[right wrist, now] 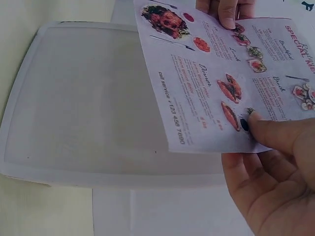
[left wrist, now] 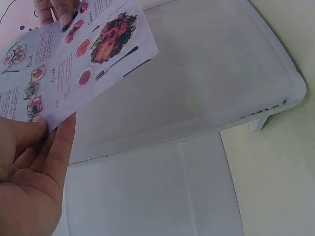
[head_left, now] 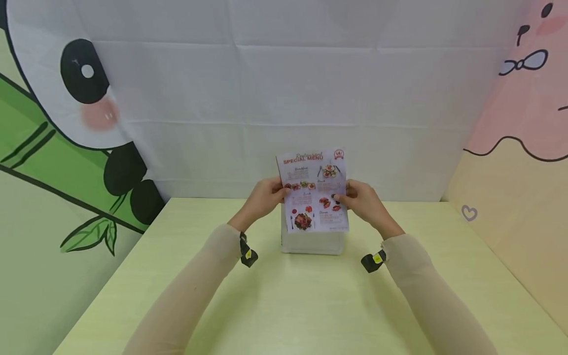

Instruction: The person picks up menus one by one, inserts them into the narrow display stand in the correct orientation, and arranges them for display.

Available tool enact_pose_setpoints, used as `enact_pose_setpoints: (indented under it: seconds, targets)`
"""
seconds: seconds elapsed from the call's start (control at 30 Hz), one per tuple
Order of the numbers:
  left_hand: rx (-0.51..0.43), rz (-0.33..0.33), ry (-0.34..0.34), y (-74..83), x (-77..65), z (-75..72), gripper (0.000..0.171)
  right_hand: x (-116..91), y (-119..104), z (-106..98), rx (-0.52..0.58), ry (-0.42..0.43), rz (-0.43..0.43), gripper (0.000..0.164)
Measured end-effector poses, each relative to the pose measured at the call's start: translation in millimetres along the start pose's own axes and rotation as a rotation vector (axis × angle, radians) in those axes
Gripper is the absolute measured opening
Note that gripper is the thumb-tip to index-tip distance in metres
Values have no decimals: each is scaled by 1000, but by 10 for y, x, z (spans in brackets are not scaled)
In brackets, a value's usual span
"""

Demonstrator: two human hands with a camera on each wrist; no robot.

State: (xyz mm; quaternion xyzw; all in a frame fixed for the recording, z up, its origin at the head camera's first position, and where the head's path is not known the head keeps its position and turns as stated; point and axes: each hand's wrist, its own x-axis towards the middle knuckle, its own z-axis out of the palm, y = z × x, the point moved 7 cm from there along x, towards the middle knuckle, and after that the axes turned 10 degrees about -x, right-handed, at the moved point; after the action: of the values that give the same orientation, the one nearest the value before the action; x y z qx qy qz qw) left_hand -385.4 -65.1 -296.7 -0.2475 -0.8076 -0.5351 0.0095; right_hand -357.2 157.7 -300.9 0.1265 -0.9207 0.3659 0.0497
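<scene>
A printed restaurant menu sheet (head_left: pixel 310 199), headed "Special Menu" with food pictures, is held up at the far side of the table. My left hand (head_left: pixel 266 197) pinches its left edge, thumb on the printed face and fingers behind. On the opposite edge, my right hand (head_left: pixel 365 198) grips the paper the same way. Just beyond the sheet stands a white rounded-corner panel (head_left: pixel 312 244), largely covered by the menu in the head view. The left wrist view shows its blank face (left wrist: pixel 197 73), a scuffed edge and a small foot (left wrist: pixel 258 123).
The pale yellow-green table (head_left: pixel 306 305) meets a white backdrop (head_left: pixel 306 88) behind the panel. Cartoon-printed side walls rise at left and right. Each wrist wears a small black camera, one at the left (head_left: pixel 248 254) and one at the right (head_left: pixel 372 261).
</scene>
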Motion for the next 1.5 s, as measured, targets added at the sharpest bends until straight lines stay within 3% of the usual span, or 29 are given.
enact_pose_setpoints:
  seconds: [0.53, 0.87, 1.13, 1.5]
  targets:
    - [11, 127, 154, 217, 77, -139, 27, 129, -130, -195, -17, 162, -62, 22]
    - [-8, 230, 218, 377, 115, -266, 26, 192, -374, -446, -47, 273, -139, 15]
    - [-130, 270, 248, 516, 163, -349, 24, 241, -558, -602, -95, 342, -181, 13]
    - [-195, 291, 299, 619, 225, -419, 26, 276, -720, -719, -122, 429, -234, 15]
